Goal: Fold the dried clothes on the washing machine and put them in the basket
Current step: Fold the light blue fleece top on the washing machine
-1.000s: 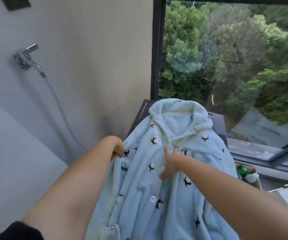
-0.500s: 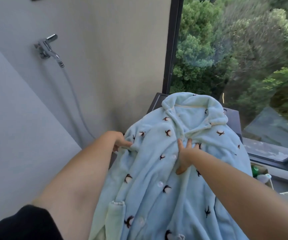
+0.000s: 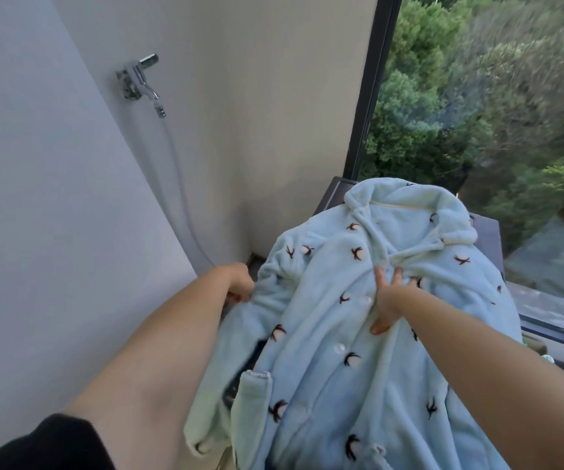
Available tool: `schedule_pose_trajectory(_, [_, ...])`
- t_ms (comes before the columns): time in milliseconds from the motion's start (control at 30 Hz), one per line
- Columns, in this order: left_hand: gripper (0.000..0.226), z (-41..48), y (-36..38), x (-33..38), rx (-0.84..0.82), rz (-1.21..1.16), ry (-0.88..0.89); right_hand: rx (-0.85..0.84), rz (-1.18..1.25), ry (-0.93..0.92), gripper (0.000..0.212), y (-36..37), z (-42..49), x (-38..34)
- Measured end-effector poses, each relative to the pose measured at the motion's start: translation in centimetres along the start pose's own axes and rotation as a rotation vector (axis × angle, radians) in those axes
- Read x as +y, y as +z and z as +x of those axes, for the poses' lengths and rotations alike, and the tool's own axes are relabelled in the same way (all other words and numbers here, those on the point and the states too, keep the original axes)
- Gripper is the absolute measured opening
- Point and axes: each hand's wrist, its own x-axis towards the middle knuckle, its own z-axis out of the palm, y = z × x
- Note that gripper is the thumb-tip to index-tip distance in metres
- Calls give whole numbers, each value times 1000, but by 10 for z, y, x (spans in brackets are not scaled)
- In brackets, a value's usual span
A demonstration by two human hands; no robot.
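Note:
A light blue fleece pajama top (image 3: 368, 334) with small dark bird prints and white buttons lies front-up, spread over the dark washing machine (image 3: 331, 195), collar at the far end. My left hand (image 3: 239, 283) grips the fabric at the garment's left shoulder and sleeve edge. My right hand (image 3: 389, 296) presses flat on the chest below the collar, fingers straight. The left sleeve hangs off the machine's left side. No basket is in view.
A white wall with a chrome tap (image 3: 138, 79) and hose (image 3: 178, 184) stands to the left. A large window (image 3: 477, 113) with a dark frame faces trees behind the machine. A sill runs along the right.
My left hand has pulled the left shoulder and sleeve outward to the left. My right hand stays pressed on the chest. The view has swung to the left.

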Motion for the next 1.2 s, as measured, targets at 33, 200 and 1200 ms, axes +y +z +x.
schedule_pose_trajectory(33, [21, -1, -4, 2, 195, 24, -24, 1, -1, 1, 135, 0, 1, 0])
schedule_pose_trajectory(200, [30, 13, -35, 29, 726, -282, -115, 0, -5, 19, 136, 1, 2, -2])
schedule_pose_trajectory(1200, [54, 63, -18, 93, 532, -439, 157, 216, 139, -107, 122, 22, -8, 34])
